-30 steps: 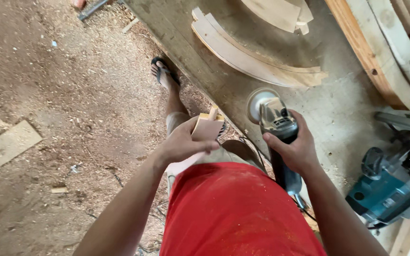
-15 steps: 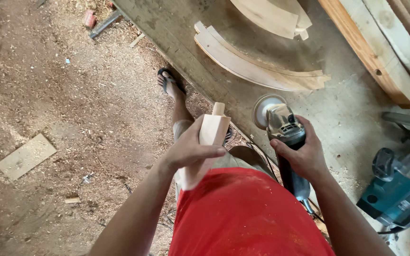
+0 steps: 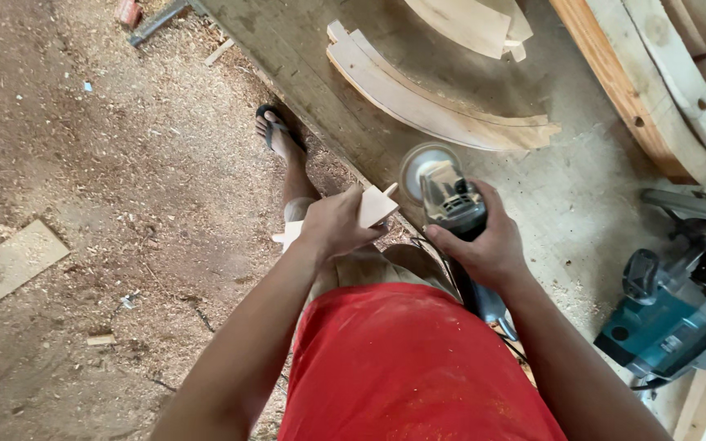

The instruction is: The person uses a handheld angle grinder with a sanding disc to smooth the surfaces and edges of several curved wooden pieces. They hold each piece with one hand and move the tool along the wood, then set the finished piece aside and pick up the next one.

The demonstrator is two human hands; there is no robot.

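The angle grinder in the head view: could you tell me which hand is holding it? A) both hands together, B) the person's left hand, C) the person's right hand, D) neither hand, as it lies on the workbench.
C: the right hand is wrapped around the body of the angle grinder, while the left hand grips a small wooden piece beside its disc.

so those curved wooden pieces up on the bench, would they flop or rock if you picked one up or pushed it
The curved wooden pieces look like thick sawn boards, so probably stiff, not floppy. They lie flat on the workbench, so a push would likely slide them rather than rock or roll them. Sawdust on the surface may make them slide easily.
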